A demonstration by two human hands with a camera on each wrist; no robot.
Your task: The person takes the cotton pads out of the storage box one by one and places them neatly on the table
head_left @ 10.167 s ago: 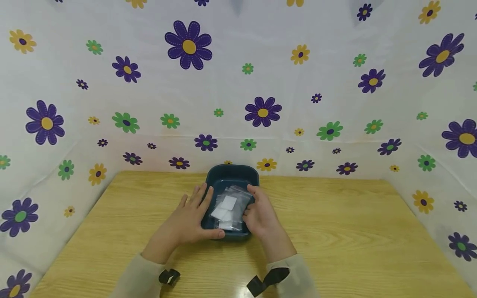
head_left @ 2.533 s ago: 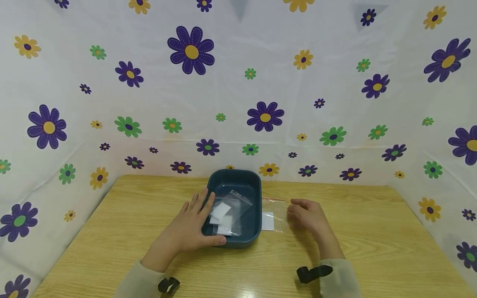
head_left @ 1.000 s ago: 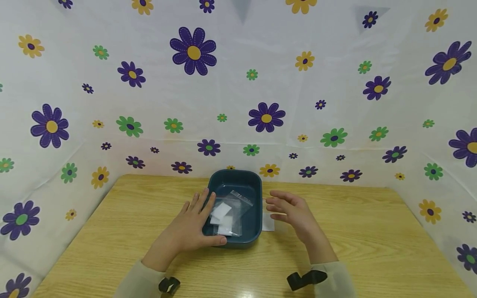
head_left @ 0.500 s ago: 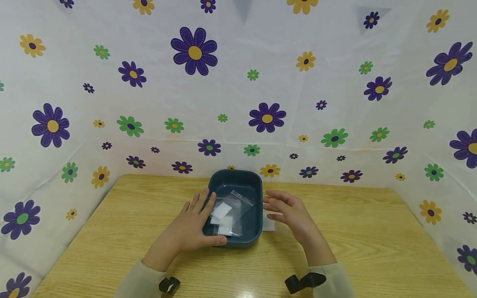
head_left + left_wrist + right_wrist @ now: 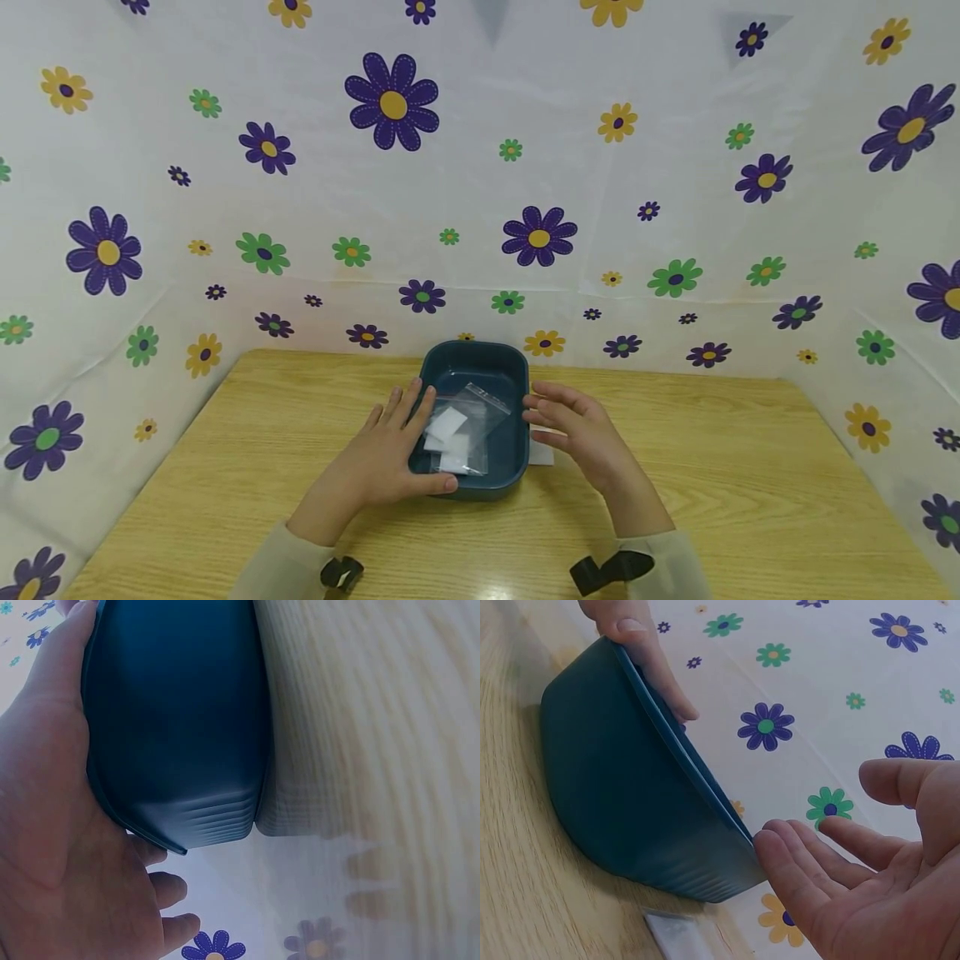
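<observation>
A dark blue plastic bin (image 5: 480, 492) holds several clear zip bags (image 5: 461, 442) with white pieces inside. My left hand (image 5: 378, 454) rests along its left rim, fingers spread and thumb over the near corner; the left wrist view shows the palm (image 5: 45, 825) against the rim. Beside the right rim, my right hand (image 5: 585, 433) has relaxed fingers and holds nothing. In the right wrist view its fingertips (image 5: 772, 847) meet the rim's outline; whether they touch, I cannot tell. Under that hand, another bag with a white piece (image 5: 541, 450) lies on the table, mostly hidden.
The wood-grain table (image 5: 750, 483) extends on both sides of the bin. Flower-print cloth (image 5: 465, 183) forms walls behind and at the sides. A black strap with a small block (image 5: 611, 571) sits on each wrist.
The right hand, earlier in the bin at the bags, was later beside a bag lying on the table. Since then it has moved left to the bin's right rim. The left hand stays put.
</observation>
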